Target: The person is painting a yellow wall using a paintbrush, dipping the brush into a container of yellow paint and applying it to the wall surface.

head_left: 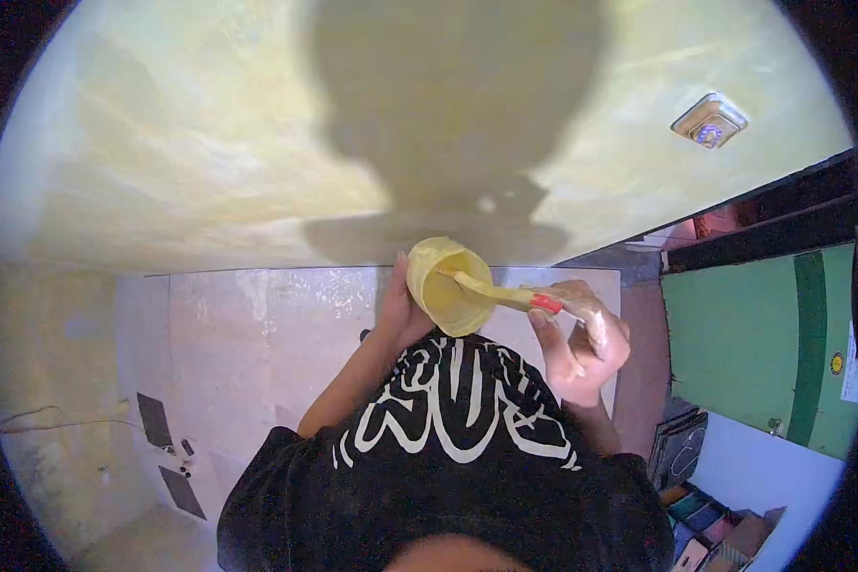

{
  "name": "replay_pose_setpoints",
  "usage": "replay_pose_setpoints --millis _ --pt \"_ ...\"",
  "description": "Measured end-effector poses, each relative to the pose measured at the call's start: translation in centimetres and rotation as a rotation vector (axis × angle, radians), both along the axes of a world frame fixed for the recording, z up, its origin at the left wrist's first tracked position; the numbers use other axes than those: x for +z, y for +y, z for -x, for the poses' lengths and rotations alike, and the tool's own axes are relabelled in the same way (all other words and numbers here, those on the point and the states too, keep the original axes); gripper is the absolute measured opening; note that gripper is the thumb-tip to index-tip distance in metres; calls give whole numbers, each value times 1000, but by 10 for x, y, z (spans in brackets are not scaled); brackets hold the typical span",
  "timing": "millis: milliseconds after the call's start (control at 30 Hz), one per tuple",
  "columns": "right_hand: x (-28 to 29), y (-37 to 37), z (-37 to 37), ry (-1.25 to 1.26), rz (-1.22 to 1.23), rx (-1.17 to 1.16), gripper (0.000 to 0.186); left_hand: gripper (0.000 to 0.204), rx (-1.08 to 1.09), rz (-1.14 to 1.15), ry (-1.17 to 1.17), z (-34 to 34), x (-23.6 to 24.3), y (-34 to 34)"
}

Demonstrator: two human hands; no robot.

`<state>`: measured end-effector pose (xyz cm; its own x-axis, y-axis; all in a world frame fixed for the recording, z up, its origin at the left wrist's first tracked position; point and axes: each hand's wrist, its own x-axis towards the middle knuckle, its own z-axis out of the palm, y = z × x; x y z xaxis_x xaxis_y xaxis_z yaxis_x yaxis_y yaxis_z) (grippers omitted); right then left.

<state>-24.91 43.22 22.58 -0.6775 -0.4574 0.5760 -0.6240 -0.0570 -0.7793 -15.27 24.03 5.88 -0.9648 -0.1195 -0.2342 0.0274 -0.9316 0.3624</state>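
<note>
The left hand (404, 310) supports a yellow-smeared cup (425, 276) from its left side, fingers partly curled along the wall; the far side of this grip is hidden. The cup is located in front of the chest, tilted, with its mouth facing up and to the right. The right hand (589, 345) pinches a yellow-handled tool (501, 296) near its red end, thumb and fingers closed on the handle. The opposite end of the tool is inside the cup; its form cannot be made out. Pale residue coats the right hand. A patchy yellow wall (200, 162) lies ahead, bearing a shadow and, at right, a recessed electrical box (710, 121). A green panel (734, 334) stands farther right.
</note>
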Motion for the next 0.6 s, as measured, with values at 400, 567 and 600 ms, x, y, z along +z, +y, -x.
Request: replay_pose_setpoints --millis 400,567,600 --pt "-6 2 -13 -289 45 -139 15 73 36 -68 17 -7 5 -1" --pt "-15 3 -6 -503 117 -132 11 77 6 -88 10 -8 9 -4" --pt "-13 2 -5 -557 162 -104 11 78 -21 -45 -2 -9 8 -5"
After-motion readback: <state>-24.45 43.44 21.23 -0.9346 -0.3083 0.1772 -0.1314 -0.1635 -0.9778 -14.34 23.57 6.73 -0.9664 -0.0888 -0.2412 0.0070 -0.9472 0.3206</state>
